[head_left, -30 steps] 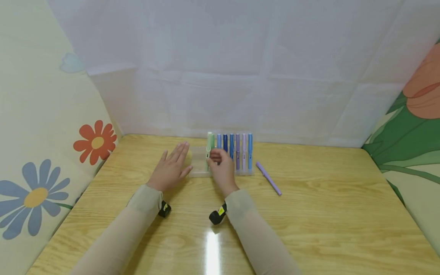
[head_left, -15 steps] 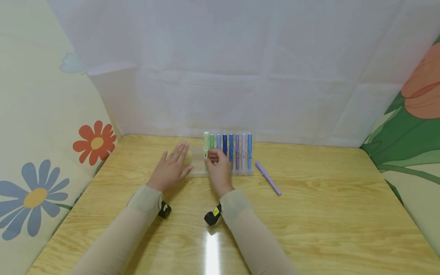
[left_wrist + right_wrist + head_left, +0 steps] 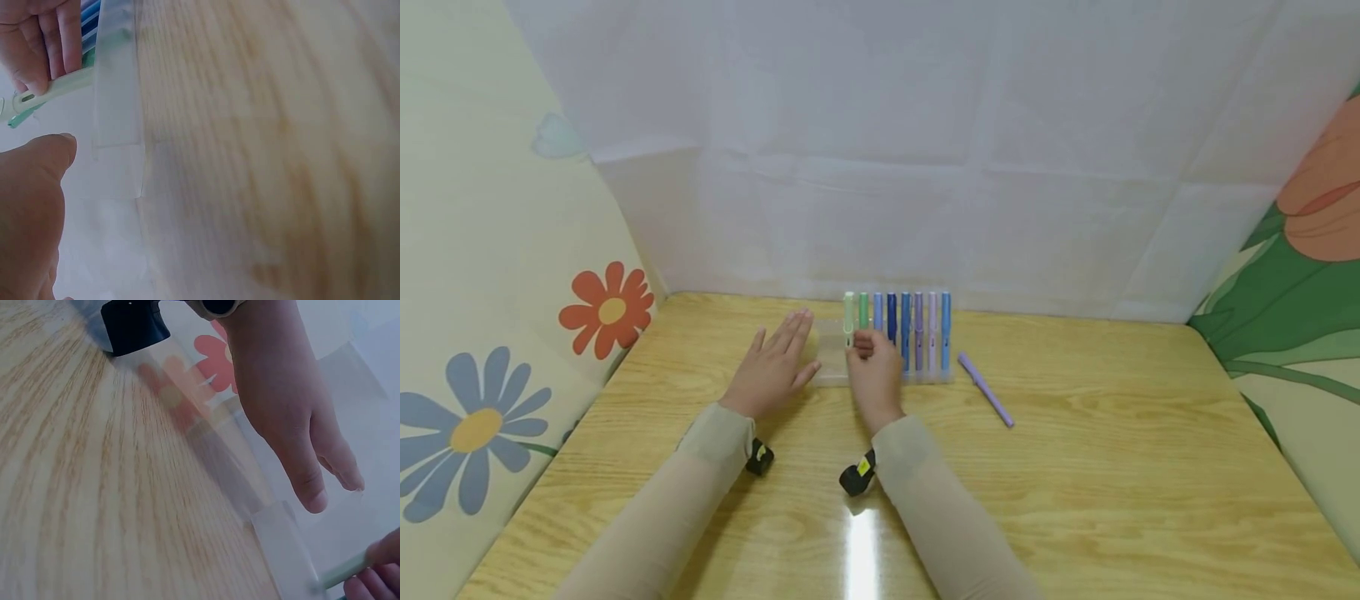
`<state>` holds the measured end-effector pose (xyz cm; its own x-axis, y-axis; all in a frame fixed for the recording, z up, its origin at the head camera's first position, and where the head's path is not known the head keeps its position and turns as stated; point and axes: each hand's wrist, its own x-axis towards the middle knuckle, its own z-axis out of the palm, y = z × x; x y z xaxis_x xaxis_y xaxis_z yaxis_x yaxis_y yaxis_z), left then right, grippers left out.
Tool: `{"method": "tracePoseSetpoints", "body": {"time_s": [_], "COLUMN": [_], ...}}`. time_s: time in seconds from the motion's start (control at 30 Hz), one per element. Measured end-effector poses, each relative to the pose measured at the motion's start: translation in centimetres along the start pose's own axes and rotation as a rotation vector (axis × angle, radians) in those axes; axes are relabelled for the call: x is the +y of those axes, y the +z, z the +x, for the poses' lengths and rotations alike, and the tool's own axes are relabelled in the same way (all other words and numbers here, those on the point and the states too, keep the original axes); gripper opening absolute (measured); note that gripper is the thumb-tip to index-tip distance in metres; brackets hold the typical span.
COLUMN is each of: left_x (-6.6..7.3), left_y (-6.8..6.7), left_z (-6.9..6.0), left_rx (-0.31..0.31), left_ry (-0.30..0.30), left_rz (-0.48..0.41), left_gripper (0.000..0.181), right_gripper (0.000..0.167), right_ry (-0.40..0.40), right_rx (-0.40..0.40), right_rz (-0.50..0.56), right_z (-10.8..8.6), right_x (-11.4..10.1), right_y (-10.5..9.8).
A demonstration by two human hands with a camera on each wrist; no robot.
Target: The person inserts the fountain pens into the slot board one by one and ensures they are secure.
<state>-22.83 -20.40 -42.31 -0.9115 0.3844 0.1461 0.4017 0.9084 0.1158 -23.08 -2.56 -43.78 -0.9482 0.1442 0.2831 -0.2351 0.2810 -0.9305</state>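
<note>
A clear plastic pen holder (image 3: 831,380) stands on the table with a row of upright capped pens. My right hand (image 3: 877,379) pinches a light green pen (image 3: 848,310) between thumb and fingers, at the left end of that row. In the left wrist view the lower end of the light green pen (image 3: 70,81) is at the holder's front strip (image 3: 115,94). Just right of it stands a darker green pen (image 3: 863,310). My left hand (image 3: 771,367), fingers extended, lies beside the holder's left end; whether it touches the holder I cannot tell.
Blue and purple pens (image 3: 918,333) fill the row to the right. A lilac pen (image 3: 986,390) lies slantwise on the wooden table (image 3: 1112,467), right of the holder. White cloth (image 3: 925,167) hangs behind, and flowered cloth (image 3: 475,250) borders the left side.
My right hand has shifted a little left and then down with the light green pen, which now sits lower, level with the other pens. The left hand stays in place.
</note>
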Motion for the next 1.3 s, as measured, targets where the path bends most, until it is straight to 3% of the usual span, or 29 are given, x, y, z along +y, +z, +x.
{"method": "tracePoseSetpoints", "body": {"time_s": [0.37,0.7,1.07,1.3], "left_x": [0.01,-0.06,-0.16,-0.17], "left_y": [-0.03,0.05,0.16,0.18], "left_z": [-0.05,-0.05,0.08,0.07], "left_rx": [0.007,0.019,0.003,0.003], "left_ry": [-0.002,0.003,-0.002,-0.007], "left_rz": [0.012,0.018,0.012,0.007], "left_gripper": [0.077,0.078,0.079,0.079], "right_gripper": [0.020,0.017,0.014,0.012], "right_ry": [0.017,-0.033,-0.033,-0.077], "right_rx": [0.035,0.066,0.054,0.029], "right_rz": [-0.016,-0.065,-0.062,-0.058], "right_z": [-0.56,-0.79,-0.87,-0.77], "right_x": [-0.04,0.07,0.14,0.20], "right_y": [0.26,0.47,0.04,-0.50]}}
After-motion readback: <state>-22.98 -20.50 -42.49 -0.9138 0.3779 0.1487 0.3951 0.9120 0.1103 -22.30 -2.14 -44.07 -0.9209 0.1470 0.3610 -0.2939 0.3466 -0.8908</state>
